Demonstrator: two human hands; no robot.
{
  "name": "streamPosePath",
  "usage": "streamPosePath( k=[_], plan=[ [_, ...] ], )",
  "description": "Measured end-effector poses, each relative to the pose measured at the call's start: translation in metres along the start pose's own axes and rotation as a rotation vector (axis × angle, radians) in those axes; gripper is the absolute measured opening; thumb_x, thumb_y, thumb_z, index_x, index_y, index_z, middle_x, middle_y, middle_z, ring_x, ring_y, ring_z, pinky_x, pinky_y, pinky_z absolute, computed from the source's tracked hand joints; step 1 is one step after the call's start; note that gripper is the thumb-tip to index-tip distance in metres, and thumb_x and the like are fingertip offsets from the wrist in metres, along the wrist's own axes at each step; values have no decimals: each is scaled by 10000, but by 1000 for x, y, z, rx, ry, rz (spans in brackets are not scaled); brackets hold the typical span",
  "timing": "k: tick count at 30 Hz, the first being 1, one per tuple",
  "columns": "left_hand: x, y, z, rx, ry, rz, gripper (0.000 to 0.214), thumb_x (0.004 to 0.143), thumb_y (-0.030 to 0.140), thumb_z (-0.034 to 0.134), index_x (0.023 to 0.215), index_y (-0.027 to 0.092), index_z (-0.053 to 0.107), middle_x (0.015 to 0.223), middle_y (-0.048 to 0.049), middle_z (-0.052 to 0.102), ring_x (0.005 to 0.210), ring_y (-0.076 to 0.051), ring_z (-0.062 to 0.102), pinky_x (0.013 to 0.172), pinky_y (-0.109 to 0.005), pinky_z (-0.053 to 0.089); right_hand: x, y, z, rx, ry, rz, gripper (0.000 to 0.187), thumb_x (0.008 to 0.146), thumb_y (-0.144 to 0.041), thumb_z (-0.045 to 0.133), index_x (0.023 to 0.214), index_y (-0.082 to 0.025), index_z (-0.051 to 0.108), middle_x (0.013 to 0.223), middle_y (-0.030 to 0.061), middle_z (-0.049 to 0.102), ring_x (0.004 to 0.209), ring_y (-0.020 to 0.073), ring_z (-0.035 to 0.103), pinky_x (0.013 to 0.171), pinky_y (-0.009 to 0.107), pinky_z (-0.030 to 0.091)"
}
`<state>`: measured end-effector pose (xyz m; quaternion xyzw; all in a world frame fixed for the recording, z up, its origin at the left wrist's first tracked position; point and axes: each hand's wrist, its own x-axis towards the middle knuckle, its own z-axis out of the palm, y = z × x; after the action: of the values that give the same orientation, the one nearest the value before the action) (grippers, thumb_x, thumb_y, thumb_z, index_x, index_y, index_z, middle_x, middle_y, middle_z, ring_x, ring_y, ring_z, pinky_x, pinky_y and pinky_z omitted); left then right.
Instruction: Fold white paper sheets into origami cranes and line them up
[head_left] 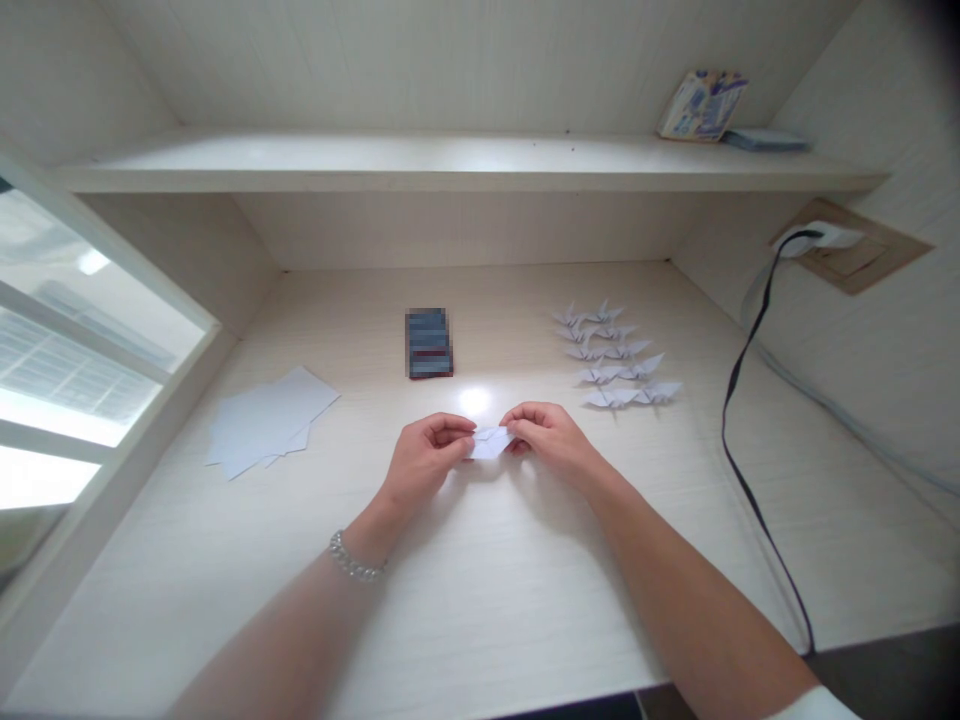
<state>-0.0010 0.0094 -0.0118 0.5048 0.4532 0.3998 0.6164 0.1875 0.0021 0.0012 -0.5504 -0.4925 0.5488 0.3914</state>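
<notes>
My left hand (426, 455) and my right hand (549, 438) meet over the middle of the pale desk (480, 600). Between their fingertips they pinch a small, partly folded piece of white paper (491, 441), held just above the desk top. The left wrist wears a silver bracelet (354, 562). To the left lies a loose stack of white paper sheets (266, 420). Behind and to the right of my right hand, several folded white paper cranes (616, 358) sit in rows.
A dark phone-sized object (428, 343) lies flat behind the hands. A black cable (742, 400) runs from a wall socket (821, 240) down over the desk's front edge. The upper shelf (450, 160) carries a small colourful box (701, 104). A window is at left.
</notes>
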Motion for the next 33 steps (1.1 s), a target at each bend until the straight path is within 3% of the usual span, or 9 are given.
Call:
streamPosePath(
  k=[5, 6, 9, 12, 17, 24, 30, 33],
  plan=[
    [1, 0, 2, -80, 137, 14, 315, 671, 290, 713, 920, 107, 646, 861, -83, 698, 769, -172, 654, 710, -308, 559, -5, -3, 7, -78, 415, -248, 162, 761, -322, 592, 773, -162, 607, 653, 14, 585, 593, 136, 540, 576, 256, 442],
    [1, 0, 2, -91, 163, 25, 330, 671, 298, 715, 929, 106, 644, 875, -85, 699, 777, -172, 656, 728, -316, 560, -8, -5, 11, -129, 438, -309, 162, 775, -323, 587, 787, -165, 622, 696, 26, 598, 618, 138, 541, 587, 256, 440],
    [0, -1, 4, -111, 213, 60, 353, 671, 313, 719, 947, 107, 640, 872, -84, 702, 800, -179, 660, 760, -334, 558, -15, -8, 23, -296, 331, -444, 177, 813, -286, 562, 898, -192, 687, 810, 48, 610, 687, 142, 552, 641, 259, 442],
    [0, -2, 5, -92, 216, 77, 367, 671, 319, 719, 962, 109, 643, 881, -87, 704, 830, -189, 661, 781, -343, 553, -16, -6, 30, -371, 241, -446, 234, 843, -271, 528, 1009, -219, 686, 855, 53, 611, 715, 144, 562, 655, 260, 447],
    [1, -3, 5, -67, 213, 71, 365, 675, 315, 715, 970, 110, 645, 898, -92, 706, 837, -188, 662, 783, -333, 547, -13, 0, 29, -419, 225, -432, 253, 850, -255, 522, 1047, -224, 678, 904, 55, 614, 798, 157, 574, 701, 262, 453],
    [0, -4, 4, 6, 195, 115, 329, 690, 298, 706, 963, 121, 656, 927, -100, 706, 857, -193, 661, 820, -329, 521, -12, 2, 32, -386, 175, -414, 250, 852, -256, 521, 1045, -222, 675, 978, 63, 619, 866, 164, 577, 743, 271, 456],
    [-7, 6, 10, 19, 78, 146, 303, 756, 304, 633, 1014, 149, 670, 1066, -104, 677, 974, -218, 628, 855, -339, 510, -11, 0, 32, -200, 92, -308, 315, 835, -371, 541, 1087, -214, 644, 1059, 81, 619, 876, 168, 592, 732, 274, 477],
    [-8, 6, 11, 30, 29, 156, 277, 778, 271, 602, 1025, 161, 665, 1082, -97, 669, 974, -210, 624, 839, -322, 510, -9, 2, 27, -142, 112, -250, 317, 781, -369, 606, 1031, -181, 658, 985, 79, 659, 850, 176, 605, 749, 282, 470]
  ],
)
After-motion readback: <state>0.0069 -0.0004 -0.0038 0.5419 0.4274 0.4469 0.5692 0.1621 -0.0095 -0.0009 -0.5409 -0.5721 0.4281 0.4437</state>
